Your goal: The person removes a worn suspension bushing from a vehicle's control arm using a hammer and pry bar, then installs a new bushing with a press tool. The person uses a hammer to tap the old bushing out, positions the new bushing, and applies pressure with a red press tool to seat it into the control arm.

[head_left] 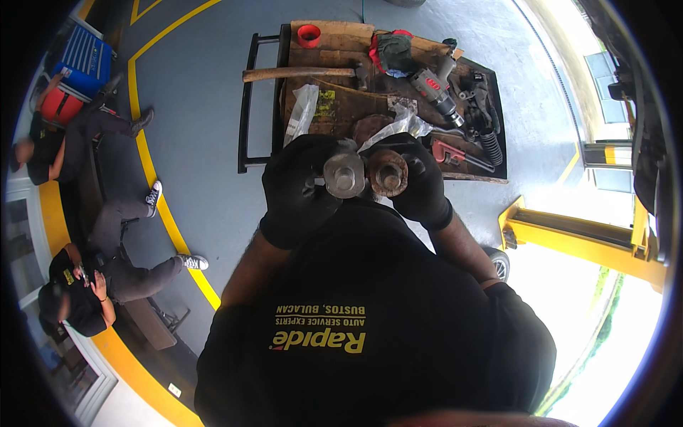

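Observation:
Both my hands, in black gloves, are raised close together in front of my chest. My left hand (290, 186) is closed round a clean silver metal part (345, 176) with a rounded end and a stud in its middle. Closed on a similar metal part (388, 175), rusty brown, is my right hand (425, 186). The two parts stand side by side, their ends facing up at me; whether they touch I cannot tell. Their lower portions are hidden by the gloves. Just beyond, clear plastic bags (302, 110) lie on a wooden-topped cart (341, 53).
The cart carries a hammer (306, 73), an impact wrench (437, 92), a red pipe wrench (455, 153), a strut-like part (489, 142), a rag (393, 53) and a red ring (309, 35). Two people (78, 299) sit at the left. A yellow lift arm (576, 231) extends on the right.

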`<state>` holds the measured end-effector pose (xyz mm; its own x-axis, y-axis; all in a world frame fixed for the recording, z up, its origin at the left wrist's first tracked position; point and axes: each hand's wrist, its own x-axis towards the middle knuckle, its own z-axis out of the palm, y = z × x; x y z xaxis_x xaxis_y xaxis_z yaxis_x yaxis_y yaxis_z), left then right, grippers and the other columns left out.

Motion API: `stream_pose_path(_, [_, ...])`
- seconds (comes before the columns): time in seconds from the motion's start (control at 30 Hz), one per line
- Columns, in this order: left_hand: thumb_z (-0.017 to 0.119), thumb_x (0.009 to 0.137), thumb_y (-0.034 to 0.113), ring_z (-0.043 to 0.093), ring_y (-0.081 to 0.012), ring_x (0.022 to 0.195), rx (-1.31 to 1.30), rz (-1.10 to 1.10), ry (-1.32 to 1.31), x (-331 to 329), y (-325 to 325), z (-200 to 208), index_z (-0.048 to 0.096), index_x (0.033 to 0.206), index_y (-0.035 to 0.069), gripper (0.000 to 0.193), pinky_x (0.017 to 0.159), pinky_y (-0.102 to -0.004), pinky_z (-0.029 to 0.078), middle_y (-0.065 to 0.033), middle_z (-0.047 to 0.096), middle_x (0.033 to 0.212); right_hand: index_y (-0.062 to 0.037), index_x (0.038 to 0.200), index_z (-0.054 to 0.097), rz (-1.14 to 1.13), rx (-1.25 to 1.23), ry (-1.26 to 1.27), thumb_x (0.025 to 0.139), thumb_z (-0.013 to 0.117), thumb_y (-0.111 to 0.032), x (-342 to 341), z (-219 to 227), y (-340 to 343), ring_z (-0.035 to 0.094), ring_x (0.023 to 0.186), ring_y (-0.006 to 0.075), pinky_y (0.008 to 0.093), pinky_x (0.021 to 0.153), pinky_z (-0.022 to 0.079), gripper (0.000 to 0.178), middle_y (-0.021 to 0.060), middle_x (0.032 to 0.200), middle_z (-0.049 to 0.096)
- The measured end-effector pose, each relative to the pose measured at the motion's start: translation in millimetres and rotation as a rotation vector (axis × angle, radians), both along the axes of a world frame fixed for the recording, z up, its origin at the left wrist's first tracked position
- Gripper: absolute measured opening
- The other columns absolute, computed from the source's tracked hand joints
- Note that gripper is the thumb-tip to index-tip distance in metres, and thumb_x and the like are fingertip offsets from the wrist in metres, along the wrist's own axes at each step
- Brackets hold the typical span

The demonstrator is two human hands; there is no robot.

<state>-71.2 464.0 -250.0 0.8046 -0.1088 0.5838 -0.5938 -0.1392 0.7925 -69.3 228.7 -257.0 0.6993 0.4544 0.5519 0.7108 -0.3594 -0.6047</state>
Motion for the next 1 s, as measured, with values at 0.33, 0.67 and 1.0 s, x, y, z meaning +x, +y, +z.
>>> stream_pose_path(0.33, [0.087, 0.075, 0.005, 0.077, -0.0251, 0.098, 0.036, 0.035, -0.011, 3.7, 1.3, -2.1, 0.074, 0.110, 0.000, 0.038, 0.089, -0.0372, 0.062, -0.0127, 0.077, 0.106, -0.0059, 0.123, 0.059, -0.018, -0.021, 0.106, 0.084, 0.067, 0.010, 0.4, 3.1, 2.3, 0.068, 0.109, 0.0400, 0.0448, 0.091, 0.056, 0.043, 0.0177, 0.115, 0.067])
stream_pose_path(0.67, [0.087, 0.076, 0.006, 0.077, -0.0244, 0.096, 0.087, 0.067, -0.012, 8.5, 0.9, 2.0, 0.074, 0.108, 0.002, 0.035, 0.087, -0.0359, 0.062, -0.0123, 0.077, 0.103, -0.0061, 0.124, 0.064, -0.041, -0.011, 0.151, 0.085, 0.077, 0.003, 2.1, 6.1, 7.3, 0.068, 0.108, 0.0356, 0.0428, 0.090, 0.056, 0.042, 0.0154, 0.115, 0.067])
stream_pose_path(1.0, [0.080, 0.093, 0.010, 0.071, -0.0122, 0.081, -0.263, 0.084, 0.786, 35.7, 10.7, -30.1, 0.071, 0.112, -0.001, 0.024, 0.074, -0.0320, 0.059, -0.0071, 0.075, 0.094, 0.0036, 0.129, 0.061, 0.073, 0.554, 0.973, 0.112, 0.049, -0.028, 15.1, 1.1, 13.4, 0.070, 0.101, 0.0179, 0.0330, 0.085, 0.059, 0.038, 0.0097, 0.111, 0.071])
